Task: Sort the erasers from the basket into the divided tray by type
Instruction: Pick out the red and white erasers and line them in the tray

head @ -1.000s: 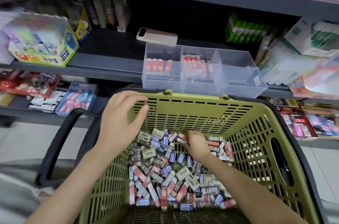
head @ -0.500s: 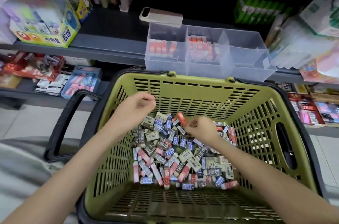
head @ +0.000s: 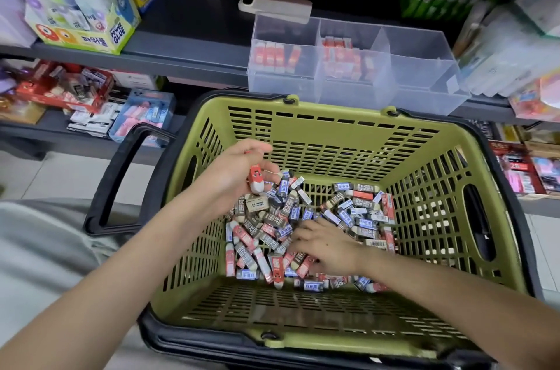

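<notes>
red eraser [head: 256, 181]: clamped by curled fingers and thumb of left hand [head: 239, 168], just above eraser pile [head: 357, 212] | right hand [head: 328, 245]: fingers apart, flat on the pile | green basket [head: 333, 139]: around both hands | divided tray [head: 424, 66]: beyond the fingertips, on shelf [head: 188, 36]

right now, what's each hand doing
Left hand: holding a red eraser.
Right hand: open, touching the pile.

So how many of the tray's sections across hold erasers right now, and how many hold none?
Tray sections with red erasers: 2 (left, middle)
Sections with none visible: 1 (right)
Total: 3
</notes>
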A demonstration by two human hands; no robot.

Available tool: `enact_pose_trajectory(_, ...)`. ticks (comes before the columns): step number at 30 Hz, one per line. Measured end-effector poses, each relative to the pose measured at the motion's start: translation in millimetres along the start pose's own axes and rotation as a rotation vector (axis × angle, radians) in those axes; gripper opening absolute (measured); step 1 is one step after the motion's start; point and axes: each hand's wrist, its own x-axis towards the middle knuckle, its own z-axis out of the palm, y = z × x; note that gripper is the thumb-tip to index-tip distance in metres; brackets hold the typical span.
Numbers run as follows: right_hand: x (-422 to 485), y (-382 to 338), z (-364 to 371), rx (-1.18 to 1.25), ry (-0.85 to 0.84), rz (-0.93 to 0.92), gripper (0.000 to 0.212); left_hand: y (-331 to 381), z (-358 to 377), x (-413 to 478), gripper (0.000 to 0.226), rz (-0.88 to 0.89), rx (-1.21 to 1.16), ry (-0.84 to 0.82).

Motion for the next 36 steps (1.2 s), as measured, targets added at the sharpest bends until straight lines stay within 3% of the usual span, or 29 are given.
enact_pose_trajectory(3,15,-2,1,-0.074,0.022,-0.046,0.062,0,1,1,0.015,-0.028,0.004,-0.047)
enact_pose_trajectory(7,26,-8,3,0.048,0.049,0.027,0.060,1,1,3,0.014,-0.083,0.004,-0.017)
enact_pose_trajectory(11,19,-10,6,0.249,0.130,0.127,0.034,-1,1,4,0.013,-0.117,0.038,0.011)
enact_pose_trajectory(13,13,-7,0,0.309,0.126,0.162,0.033,-2,3,4,0.013,-0.127,0.087,0.008)
enact_pose_trajectory(15,8,-6,-16,0.577,0.197,0.258,0.028,-5,5,4,0.012,-0.124,0.149,-0.001)
enact_pose_trajectory(17,2,-8,-45,1.082,0.306,0.343,0.015,-9,8,3,0.013,-0.095,0.213,-0.016)
enact_pose_trajectory(19,-1,-12,-72,1.448,0.401,0.316,0.012,-14,12,1,0.028,-0.046,0.320,-0.053)
enact_pose_trajectory(21,-2,-20,-93,1.602,0.452,0.234,0.009,-17,19,-3,0.049,-0.035,0.385,-0.131)
enact_pose_trajectory(23,-1,-30,-107,1.677,0.462,0.151,0.009,-21,25,-4,0.053,-0.048,0.317,-0.202)
enact_pose_trajectory(26,-4,-37,-108,1.819,0.488,0.096,0.029,-28,27,0,0.026,-0.029,0.288,-0.177)
enact_pose_trajectory(28,-6,-34,-97,1.859,0.526,0.207,0.037,-30,26,3,0.018,-0.058,0.279,-0.091)
enact_pose_trajectory(29,-6,-32,-88,1.762,0.516,0.286,0.036,-30,25,4,0.017,-0.081,0.253,-0.047)
enact_pose_trajectory(30,-6,-28,-78,1.511,0.461,0.345,0.031,-29,22,5,0.019,-0.104,0.226,-0.009)
enact_pose_trajectory(33,-6,-12,-36,0.416,0.061,0.288,0.025,-22,16,6,0.028,-0.171,0.129,0.057)
enact_pose_trajectory(34,-7,-7,-24,0.191,-0.024,0.222,0.028,-20,14,6,0.030,-0.186,0.099,0.060)
enact_pose_trajectory(36,-6,0,-10,-0.017,-0.066,0.103,0.029,-19,13,7,0.031,-0.204,0.084,0.054)
